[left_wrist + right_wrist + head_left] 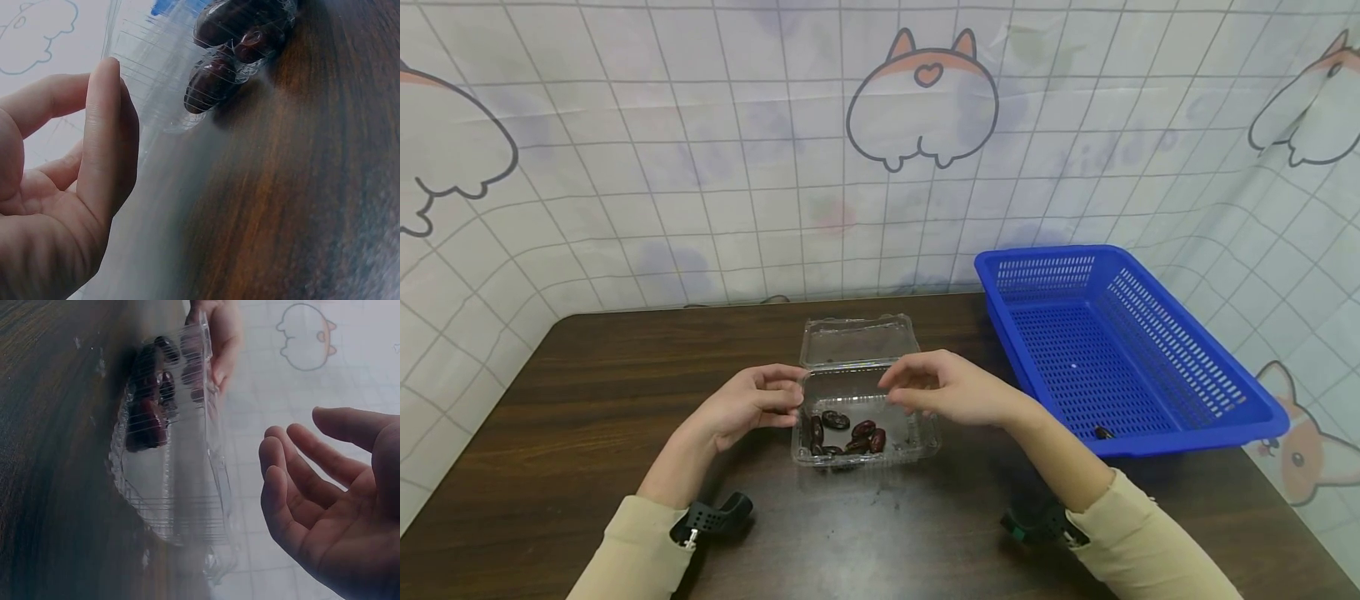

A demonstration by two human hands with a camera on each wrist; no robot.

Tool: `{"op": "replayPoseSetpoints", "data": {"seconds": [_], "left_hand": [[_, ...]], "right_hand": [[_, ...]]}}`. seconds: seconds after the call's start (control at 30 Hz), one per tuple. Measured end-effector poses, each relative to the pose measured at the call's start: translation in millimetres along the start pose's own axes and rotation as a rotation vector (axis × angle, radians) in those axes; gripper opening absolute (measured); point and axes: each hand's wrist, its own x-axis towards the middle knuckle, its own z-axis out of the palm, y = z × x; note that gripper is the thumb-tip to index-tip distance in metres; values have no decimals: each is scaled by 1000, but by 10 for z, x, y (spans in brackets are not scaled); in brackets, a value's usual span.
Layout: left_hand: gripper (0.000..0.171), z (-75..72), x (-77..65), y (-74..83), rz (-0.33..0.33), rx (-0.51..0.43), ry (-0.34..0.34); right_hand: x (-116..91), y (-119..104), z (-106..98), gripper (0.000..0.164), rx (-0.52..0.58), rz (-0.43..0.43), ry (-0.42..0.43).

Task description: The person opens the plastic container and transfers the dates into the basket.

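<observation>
A clear plastic clamshell box [913, 450] stands on the table with its lid [859, 342] folded back. Several dark red, wrinkled dates [862, 430] lie inside, mostly toward the left and front. My left hand [748, 404] holds the box's left rim between thumb and fingers; the left wrist view shows the thumb [103, 125] upright along the clear wall. Over the right part of the box hovers my right hand [951, 387], fingers loosely bent. In the right wrist view its fingers [275, 494] and thumb are spread apart with nothing between them.
A blue slotted plastic basket [1157, 437] stands at the right of the dark wooden table [625, 375]. One small dark piece [1102, 432] lies in its near corner. Behind the table hangs a white gridded cloth [760, 167] with cartoon animals.
</observation>
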Motion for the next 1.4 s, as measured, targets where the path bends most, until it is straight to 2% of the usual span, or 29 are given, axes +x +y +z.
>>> {"op": "replayPoseSetpoints", "data": {"seconds": [0.77, 1.4], "left_hand": [[51, -15, 15, -22, 3, -13, 3], [54, 14, -19, 7, 25, 3, -19]], "right_hand": [[85, 67, 56, 26, 0, 11, -33], [172, 141, 123, 31, 42, 9, -68]]}}
